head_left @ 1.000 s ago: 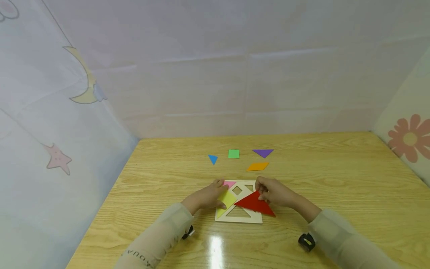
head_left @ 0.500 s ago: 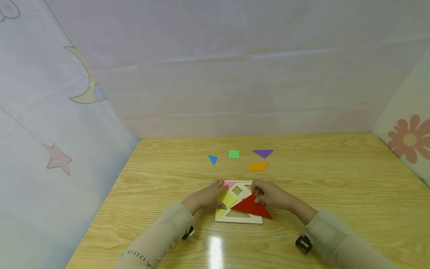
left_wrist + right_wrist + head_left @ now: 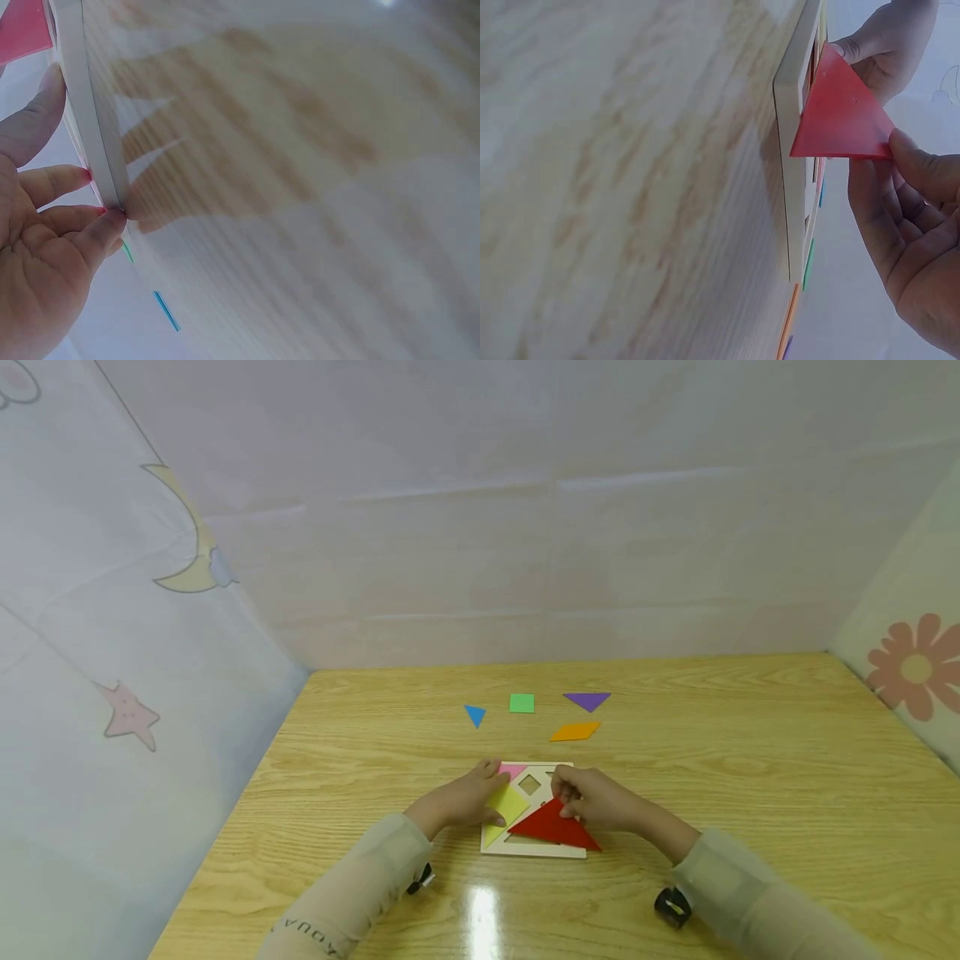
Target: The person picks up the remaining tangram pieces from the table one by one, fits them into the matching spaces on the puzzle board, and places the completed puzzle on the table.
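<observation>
A pale wooden tangram board (image 3: 532, 851) with cut-out recesses lies on the table. A yellow triangle (image 3: 516, 807) and a pink triangle (image 3: 513, 770) fill its left side. My left hand (image 3: 463, 795) rests on the board's left part, thumb over the yellow piece. In the left wrist view, fingertips (image 3: 111, 219) press at the board's edge. Between thumb and fingers, my right hand (image 3: 603, 799) pinches a red triangle (image 3: 553, 827) by its top corner. The triangle is tilted over the board's lower right, covering part of a recess; one corner juts past the right edge.
Behind the board lie a blue triangle (image 3: 476, 716), a green square (image 3: 522, 703), a purple triangle (image 3: 588, 701) and an orange parallelogram (image 3: 575, 732). The wooden table (image 3: 750, 760) meets a pale cloth backdrop (image 3: 450, 568) at its far edge.
My right hand has moved the red triangle left and slightly toward me, over the board's lower recess. The left hand has stayed in place.
</observation>
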### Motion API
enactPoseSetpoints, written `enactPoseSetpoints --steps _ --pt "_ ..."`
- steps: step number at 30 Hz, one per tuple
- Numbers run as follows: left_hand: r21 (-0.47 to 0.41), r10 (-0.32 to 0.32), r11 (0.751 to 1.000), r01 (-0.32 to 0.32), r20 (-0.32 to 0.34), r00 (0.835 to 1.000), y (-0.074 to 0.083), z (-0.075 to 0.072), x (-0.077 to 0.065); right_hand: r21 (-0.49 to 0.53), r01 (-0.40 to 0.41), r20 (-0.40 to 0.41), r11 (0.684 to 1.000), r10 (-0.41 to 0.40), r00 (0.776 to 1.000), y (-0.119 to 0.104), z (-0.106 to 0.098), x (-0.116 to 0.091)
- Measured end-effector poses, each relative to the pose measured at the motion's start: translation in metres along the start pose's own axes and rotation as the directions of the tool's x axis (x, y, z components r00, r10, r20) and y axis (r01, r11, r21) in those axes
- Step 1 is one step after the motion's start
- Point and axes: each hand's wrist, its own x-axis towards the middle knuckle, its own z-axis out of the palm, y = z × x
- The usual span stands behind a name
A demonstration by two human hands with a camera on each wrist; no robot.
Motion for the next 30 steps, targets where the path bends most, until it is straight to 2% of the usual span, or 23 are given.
enactPoseSetpoints --steps 8,18,30 --pt "-0.007 -0.002 1.000 0.002 0.002 1.000 0.0015 -0.0006 -0.0006 -0.046 0.011 0.007 0.999 -0.010 1.000 -0.0003 0.0044 0.0019" --pt "0.008 0.000 1.000 0.000 -0.001 1.000 0.0011 -0.0001 0.0009 0.005 0.031 0.020 1.000 -0.031 0.999 -0.0052 0.0062 0.0023" --pt "0.016 0.004 1.000 -0.004 0.000 1.000 -0.0008 0.0009 0.0020 -0.080 0.067 0.003 0.995 -0.067 0.998 -0.0047 0.0080 0.0048"
